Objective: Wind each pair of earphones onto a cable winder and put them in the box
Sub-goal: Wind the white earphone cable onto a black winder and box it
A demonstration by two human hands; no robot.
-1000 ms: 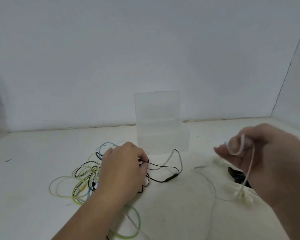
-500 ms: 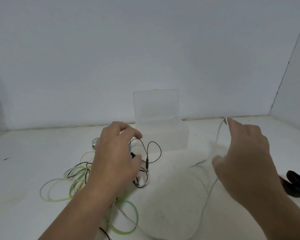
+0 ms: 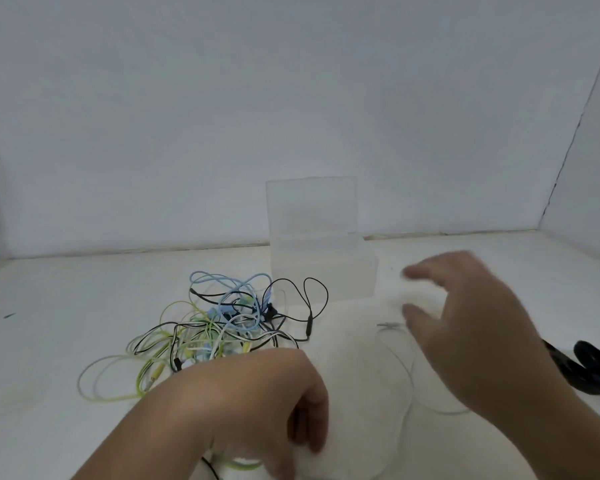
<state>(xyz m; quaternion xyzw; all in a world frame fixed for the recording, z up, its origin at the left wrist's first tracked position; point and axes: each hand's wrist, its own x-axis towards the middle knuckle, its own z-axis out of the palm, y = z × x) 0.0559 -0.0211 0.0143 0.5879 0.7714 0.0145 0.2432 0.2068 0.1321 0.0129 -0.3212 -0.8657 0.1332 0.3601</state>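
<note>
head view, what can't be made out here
All in the head view.
Right hand: motion blur hides whether its grip holds the white cable.
Left hand: its own back hides the fingertips and anything under them.
Black objects: cut off by the right edge.
Box: cloudy walls hide any contents.

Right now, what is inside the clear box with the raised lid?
Nothing dark or coloured shows through the frosted walls of the clear box, whose lid stands open. It looks empty, but the walls blur its floor, so a pale thing there could be hidden.
</note>
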